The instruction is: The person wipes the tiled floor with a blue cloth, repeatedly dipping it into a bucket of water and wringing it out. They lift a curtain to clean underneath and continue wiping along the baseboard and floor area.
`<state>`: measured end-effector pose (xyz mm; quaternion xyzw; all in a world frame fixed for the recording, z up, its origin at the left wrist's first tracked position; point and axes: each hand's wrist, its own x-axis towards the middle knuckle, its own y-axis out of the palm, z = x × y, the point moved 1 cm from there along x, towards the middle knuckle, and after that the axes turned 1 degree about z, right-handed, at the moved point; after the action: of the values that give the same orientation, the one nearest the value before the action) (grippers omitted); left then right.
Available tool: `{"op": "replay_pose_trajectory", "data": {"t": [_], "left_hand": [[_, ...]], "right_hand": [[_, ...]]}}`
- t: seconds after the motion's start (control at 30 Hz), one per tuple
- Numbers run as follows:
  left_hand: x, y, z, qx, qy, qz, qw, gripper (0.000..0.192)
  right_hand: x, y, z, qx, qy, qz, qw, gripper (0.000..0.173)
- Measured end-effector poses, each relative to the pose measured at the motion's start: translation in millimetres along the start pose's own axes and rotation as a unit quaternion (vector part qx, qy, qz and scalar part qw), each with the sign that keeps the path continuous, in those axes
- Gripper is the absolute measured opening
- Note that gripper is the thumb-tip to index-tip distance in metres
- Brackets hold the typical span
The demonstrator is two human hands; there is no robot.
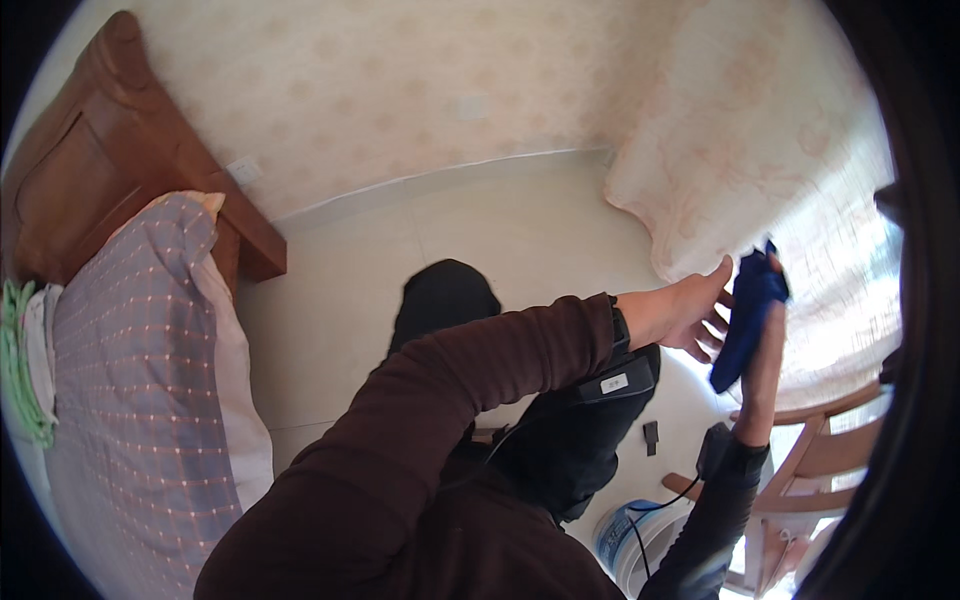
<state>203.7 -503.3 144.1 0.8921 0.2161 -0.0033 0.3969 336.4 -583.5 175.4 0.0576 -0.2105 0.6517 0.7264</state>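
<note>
A dark blue cloth (739, 326) hangs bunched in my right hand (766, 352), raised in front of the curtain at the right. Only the side of that hand and a fingertip at the top show; the cloth hides the rest. My left hand (686, 309) reaches across from the left, thumb up and fingers spread. Its fingertips are close beside the cloth, and I cannot tell whether they touch it. Both wrists wear dark strapped devices, and a cable runs from the right one.
At left stands a bed with a wooden headboard (97, 165) and a checked grey cover (150, 337). Folded green fabric (22, 367) lies on it. A pale curtain (720, 150) hangs at right. Below are a bucket (619, 529), a wooden chair (802, 465) and a small dark object (650, 438).
</note>
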Motion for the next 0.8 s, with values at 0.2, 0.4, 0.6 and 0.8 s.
{"op": "replay_pose_trajectory", "data": {"t": [0.2,0.4,0.6,0.8], "left_hand": [[-62.8,-62.4,-54.7,0.592,0.478,-0.062,0.646,0.022],[-195.7,-195.2,-78.8,0.846,0.296,-0.429,0.112,0.017],[-353.6,-358.4,58.0,0.675,0.197,-0.564,0.433,0.017],[-478.4,-475.9,260.8,-0.013,0.279,-0.712,0.644,0.027]], "right_hand": [[55.3,100.5,35.5,-0.364,-0.188,0.017,0.912,0.064],[57.4,106.0,19.2,-0.355,-0.144,0.003,0.924,0.050],[62.3,97.2,-24.0,-0.288,0.009,-0.010,0.958,0.057],[75.7,107.2,-80.2,-0.276,0.156,0.002,0.948,0.066]]}}
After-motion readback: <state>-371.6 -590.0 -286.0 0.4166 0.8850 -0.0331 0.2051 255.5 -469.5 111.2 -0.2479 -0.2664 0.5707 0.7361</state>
